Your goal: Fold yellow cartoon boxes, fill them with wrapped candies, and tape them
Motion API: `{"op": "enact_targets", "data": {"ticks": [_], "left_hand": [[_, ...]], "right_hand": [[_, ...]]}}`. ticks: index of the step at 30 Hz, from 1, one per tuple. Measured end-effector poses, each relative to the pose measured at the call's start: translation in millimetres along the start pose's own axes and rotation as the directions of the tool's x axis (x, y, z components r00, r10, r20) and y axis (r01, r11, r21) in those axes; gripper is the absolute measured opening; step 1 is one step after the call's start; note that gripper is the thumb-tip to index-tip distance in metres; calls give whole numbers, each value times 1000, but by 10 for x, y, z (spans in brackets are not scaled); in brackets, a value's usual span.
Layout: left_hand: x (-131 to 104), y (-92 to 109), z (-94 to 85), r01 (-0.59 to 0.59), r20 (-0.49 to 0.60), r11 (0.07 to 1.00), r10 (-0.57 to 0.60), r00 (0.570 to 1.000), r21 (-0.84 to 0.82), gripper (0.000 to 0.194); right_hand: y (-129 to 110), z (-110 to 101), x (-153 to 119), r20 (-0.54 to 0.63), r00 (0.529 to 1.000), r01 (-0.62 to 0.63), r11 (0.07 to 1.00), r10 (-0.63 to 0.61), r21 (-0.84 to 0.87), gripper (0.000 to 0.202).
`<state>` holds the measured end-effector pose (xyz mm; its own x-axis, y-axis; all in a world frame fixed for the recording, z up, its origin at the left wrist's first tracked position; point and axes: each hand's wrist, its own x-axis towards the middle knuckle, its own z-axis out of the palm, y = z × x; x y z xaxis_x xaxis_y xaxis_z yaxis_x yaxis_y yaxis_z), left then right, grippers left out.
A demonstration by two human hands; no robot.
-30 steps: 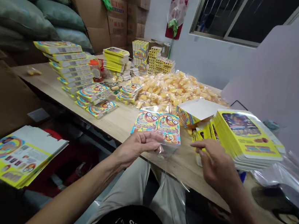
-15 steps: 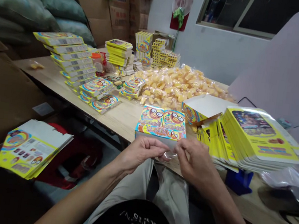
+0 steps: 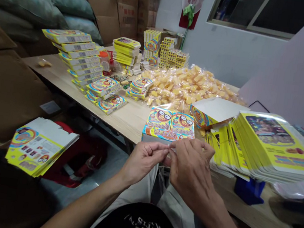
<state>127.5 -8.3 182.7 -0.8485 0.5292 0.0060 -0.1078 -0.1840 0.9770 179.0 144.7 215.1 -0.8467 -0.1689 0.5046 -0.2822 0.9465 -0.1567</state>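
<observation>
My left hand (image 3: 142,162) and my right hand (image 3: 192,168) meet in front of me, just off the table's edge. Thumb and forefinger are pinched on each, holding a piece of clear plastic film (image 3: 166,162). Most of the film is hidden by the fingers, and its full shape cannot be made out. Just beyond the fingertips, at the table's edge, sits a display box (image 3: 167,133) packed with small cartons that carry a grinning face with glasses. The hands cover the lower part of its front.
A heap of wrapped yellow pieces (image 3: 192,83) spreads over the table's middle. Flat yellow cards (image 3: 279,145) fan out at right beside an open carton (image 3: 205,115). Stacked boxes (image 3: 77,59) stand at left. Flattened cartons (image 3: 38,149) lie on a red stool (image 3: 89,162).
My hands have come together, with the right moving left until the fingertips meet. The film that showed between them is now mostly covered. The view has shifted slightly left.
</observation>
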Motion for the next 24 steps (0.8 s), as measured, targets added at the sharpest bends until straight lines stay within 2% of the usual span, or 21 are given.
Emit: {"op": "enact_targets", "data": {"ticks": [3, 6, 10, 15, 19, 21, 24], "left_hand": [[-18, 5, -5, -99, -31, 978, 106, 994, 185, 26], [-25, -31, -27, -182, -1, 922, 194, 981, 342, 26], [-25, -106, -41, -182, -4, 875, 205, 979, 449, 24], [-16, -169, -12, -100, -40, 944, 119, 992, 315, 27], [9, -168, -4, -35, -40, 983, 43, 998, 180, 29], [23, -173, -9, -14, -48, 988, 22, 999, 155, 29], [52, -200, -13, -18, -61, 989, 27, 998, 150, 29]], "right_hand": [[21, 16, 13, 30, 1000, 1, 1000, -2, 30, 15], [25, 35, 15, 46, 999, 10, 999, -12, 47, 18], [-2, 106, -19, 17, 1000, -3, 999, 2, 48, 20], [103, 238, -70, -24, 990, -131, 978, 136, 162, 17], [299, 251, -71, -30, 957, -258, 893, 289, 369, 13], [343, 191, -71, 15, 958, -264, 856, 287, 444, 13], [283, 83, -90, -11, 976, -197, 907, 216, 372, 11]]}}
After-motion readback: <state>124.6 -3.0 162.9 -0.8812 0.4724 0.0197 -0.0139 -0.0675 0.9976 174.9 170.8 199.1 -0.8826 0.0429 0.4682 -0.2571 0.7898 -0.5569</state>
